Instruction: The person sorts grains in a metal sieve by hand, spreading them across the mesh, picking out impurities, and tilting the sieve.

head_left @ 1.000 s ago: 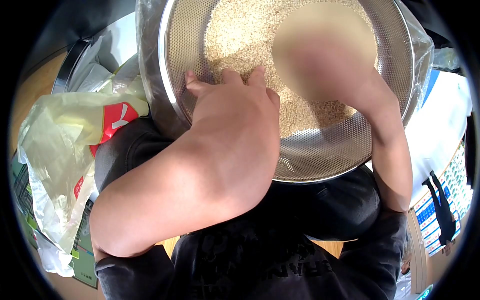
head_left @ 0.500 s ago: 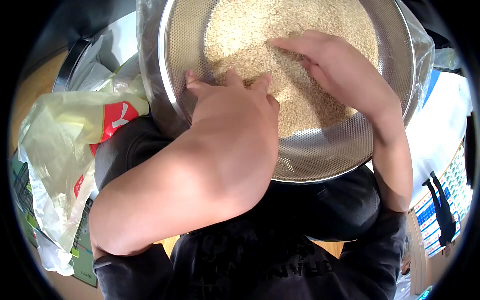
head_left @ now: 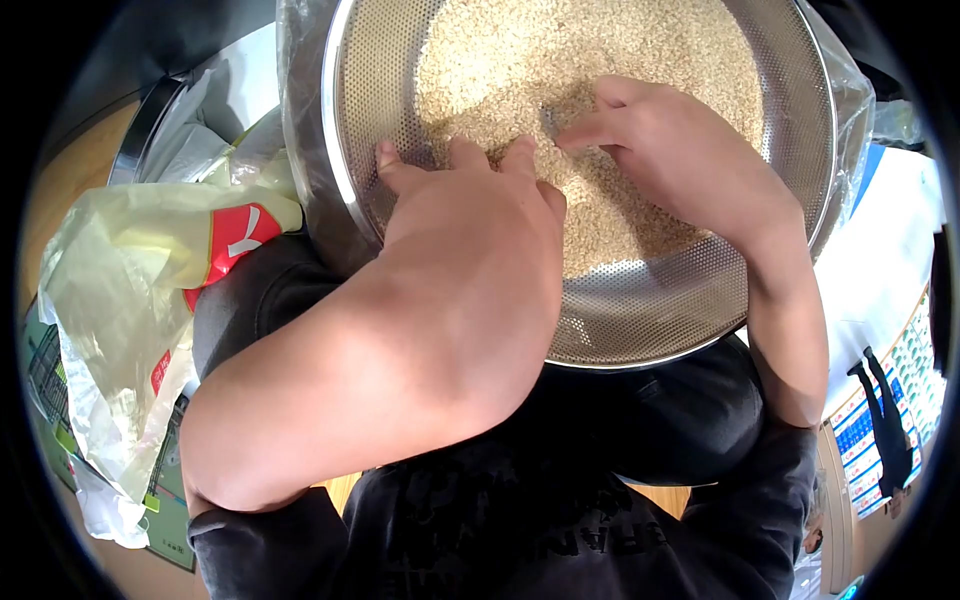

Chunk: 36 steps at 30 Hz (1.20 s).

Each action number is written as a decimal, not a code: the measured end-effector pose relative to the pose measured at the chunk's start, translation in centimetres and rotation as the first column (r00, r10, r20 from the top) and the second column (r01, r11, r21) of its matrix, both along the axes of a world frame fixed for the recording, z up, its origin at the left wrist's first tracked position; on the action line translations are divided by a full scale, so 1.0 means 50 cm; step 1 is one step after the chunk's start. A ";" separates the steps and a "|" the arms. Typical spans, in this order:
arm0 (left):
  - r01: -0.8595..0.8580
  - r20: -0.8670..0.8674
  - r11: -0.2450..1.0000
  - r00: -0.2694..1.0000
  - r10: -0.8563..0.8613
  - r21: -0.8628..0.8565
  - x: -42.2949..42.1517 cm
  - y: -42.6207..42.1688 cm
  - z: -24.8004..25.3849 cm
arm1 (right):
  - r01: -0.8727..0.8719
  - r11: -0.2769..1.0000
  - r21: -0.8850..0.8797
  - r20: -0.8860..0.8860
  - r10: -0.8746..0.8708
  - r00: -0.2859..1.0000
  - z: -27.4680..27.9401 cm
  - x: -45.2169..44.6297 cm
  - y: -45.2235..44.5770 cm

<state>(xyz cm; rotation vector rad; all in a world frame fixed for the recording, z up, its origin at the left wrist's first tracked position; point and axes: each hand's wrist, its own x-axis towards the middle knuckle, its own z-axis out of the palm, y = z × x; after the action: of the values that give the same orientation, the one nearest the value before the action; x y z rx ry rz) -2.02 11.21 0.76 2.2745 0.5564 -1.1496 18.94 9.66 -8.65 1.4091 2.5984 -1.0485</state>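
A large round metal sieve with perforated walls rests over my lap and holds a bed of pale tan grain. My left hand lies palm down over the near left part of the grain, fingers spread, with its fingertips at the grain's edge and by the sieve wall. On the right, my right hand is curled low over the grain, its fingers bent inward by a small parted spot. Anything between those fingers is too hidden to make out.
Clear plastic surrounds the sieve's outside. To the left hangs a pale yellow plastic bag with a red label, close to my knee. A white surface lies to the right. Farther right, a person in dark clothes stands near a patterned panel.
My right hand has drawn its fingers inward from a stretched pose and come slightly nearer. A small bare spot now shows in the grain beside them. My left hand has hardly moved.
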 end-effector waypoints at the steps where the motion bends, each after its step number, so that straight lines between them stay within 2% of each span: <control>1: -0.007 0.009 1.000 1.000 0.007 -0.007 -0.001 0.000 0.000 | -0.039 0.999 0.003 -0.012 0.039 0.999 -0.001 0.004 0.001; 2: -0.015 0.019 1.000 1.000 0.015 -0.015 -0.002 0.001 0.000 | -0.039 0.999 0.002 -0.012 0.039 0.999 -0.002 0.001 0.000; 4: -0.030 0.022 0.999 0.999 0.030 0.011 -0.002 0.000 -0.003 | 0.075 0.997 0.014 -0.042 -0.075 0.996 -0.007 -0.008 -0.004; 8: -0.101 0.082 0.991 0.992 0.094 0.084 -0.002 -0.008 -0.013 | 0.111 0.994 -0.006 -0.043 -0.111 0.993 -0.012 -0.015 -0.009; 10: -0.050 0.059 0.996 0.997 0.046 0.074 0.000 -0.006 -0.013 | -0.042 0.999 0.012 -0.024 0.043 0.999 -0.006 -0.007 -0.001; 14: 0.041 0.089 0.995 0.995 -0.049 0.095 -0.017 -0.018 -0.014 | -0.008 0.998 -0.065 0.000 0.008 1.000 0.007 -0.007 0.000; 16: -0.090 0.239 0.977 0.970 0.042 0.195 -0.025 -0.028 -0.014 | 0.128 0.990 0.058 -0.085 -0.123 0.989 -0.001 -0.016 -0.008; 17: -0.136 0.290 0.966 0.955 0.068 0.222 -0.024 -0.028 -0.012 | 0.130 0.990 0.056 -0.085 -0.125 0.989 -0.001 -0.018 -0.011; 20: -0.143 0.226 0.978 0.968 0.107 0.150 -0.020 -0.016 -0.003 | 0.106 0.994 0.024 -0.031 -0.105 0.994 -0.002 -0.019 -0.010; 22: -0.053 0.168 0.998 0.985 0.045 0.043 -0.020 -0.004 -0.001 | -0.044 0.999 0.007 0.008 0.044 0.999 -0.003 -0.010 0.000; 23: -0.025 0.150 1.000 0.988 0.024 0.005 -0.021 -0.001 0.000 | -0.045 0.999 0.007 0.008 0.045 0.999 -0.002 -0.010 0.000; 25: -0.009 0.159 1.000 0.987 0.006 0.021 -0.023 -0.005 0.000 | 0.100 0.995 0.011 -0.056 -0.099 0.993 0.002 -0.013 -0.001; 28: -0.006 0.149 0.996 0.989 -0.007 0.086 -0.020 -0.010 -0.004 | 0.199 0.975 0.096 -0.018 -0.198 0.980 -0.006 -0.014 0.002; 31: -0.033 0.132 0.993 0.991 0.018 0.112 -0.014 -0.009 -0.006 | 0.256 0.949 0.185 -0.120 -0.237 0.964 -0.017 -0.015 0.007; 36: -0.062 0.113 0.976 0.993 0.039 0.209 -0.005 -0.016 -0.011 | 0.291 0.946 0.143 -0.060 -0.286 0.956 -0.008 -0.016 0.012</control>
<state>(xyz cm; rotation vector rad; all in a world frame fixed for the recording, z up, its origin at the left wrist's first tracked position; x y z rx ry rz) -2.27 10.43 0.22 2.4701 0.7205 -0.9753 18.14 10.27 -9.07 1.8690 2.6008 -0.9256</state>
